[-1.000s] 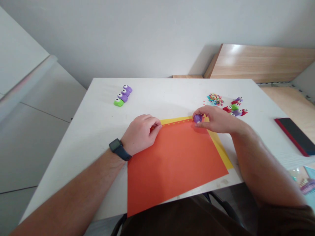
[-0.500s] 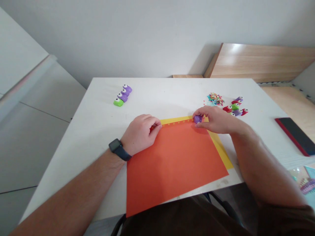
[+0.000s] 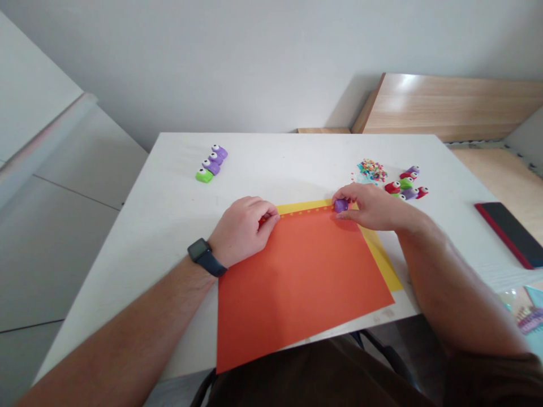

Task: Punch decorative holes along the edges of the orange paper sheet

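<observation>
So far a row of holes runs most of the way along the orange sheet's (image 3: 297, 271) far edge, where the right hand (image 3: 373, 206) grips the purple punch (image 3: 340, 205) short of the right corner, while the left hand (image 3: 241, 229) pinches the left corner.

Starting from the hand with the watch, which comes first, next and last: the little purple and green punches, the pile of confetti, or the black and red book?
1. Punches, beyond the left hand.
2. Confetti, far right.
3. Book, right edge.
</observation>
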### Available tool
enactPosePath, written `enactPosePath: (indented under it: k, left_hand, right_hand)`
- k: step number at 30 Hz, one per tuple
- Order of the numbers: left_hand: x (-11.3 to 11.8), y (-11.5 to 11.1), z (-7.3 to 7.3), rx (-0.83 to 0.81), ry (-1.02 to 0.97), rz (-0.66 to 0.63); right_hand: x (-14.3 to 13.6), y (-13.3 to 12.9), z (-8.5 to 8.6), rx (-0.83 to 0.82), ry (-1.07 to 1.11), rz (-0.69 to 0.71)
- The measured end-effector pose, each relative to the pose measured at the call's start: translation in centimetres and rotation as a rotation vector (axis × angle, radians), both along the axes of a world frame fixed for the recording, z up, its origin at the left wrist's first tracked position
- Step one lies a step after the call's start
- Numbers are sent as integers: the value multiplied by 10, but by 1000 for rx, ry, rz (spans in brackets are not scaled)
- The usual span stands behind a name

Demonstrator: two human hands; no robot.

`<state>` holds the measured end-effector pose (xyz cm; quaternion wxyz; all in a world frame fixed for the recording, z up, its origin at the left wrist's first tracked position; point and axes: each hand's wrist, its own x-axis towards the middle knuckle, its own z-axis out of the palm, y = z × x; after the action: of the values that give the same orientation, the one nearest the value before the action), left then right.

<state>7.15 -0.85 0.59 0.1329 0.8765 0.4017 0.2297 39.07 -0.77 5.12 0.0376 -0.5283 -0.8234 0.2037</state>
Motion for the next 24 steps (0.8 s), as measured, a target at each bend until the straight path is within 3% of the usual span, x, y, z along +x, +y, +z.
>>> enactPosePath:
  k: [24]
  left_hand:
    - [-1, 0, 1, 0, 12, -1]
  right_hand:
    - [1, 2, -2, 48, 26, 6]
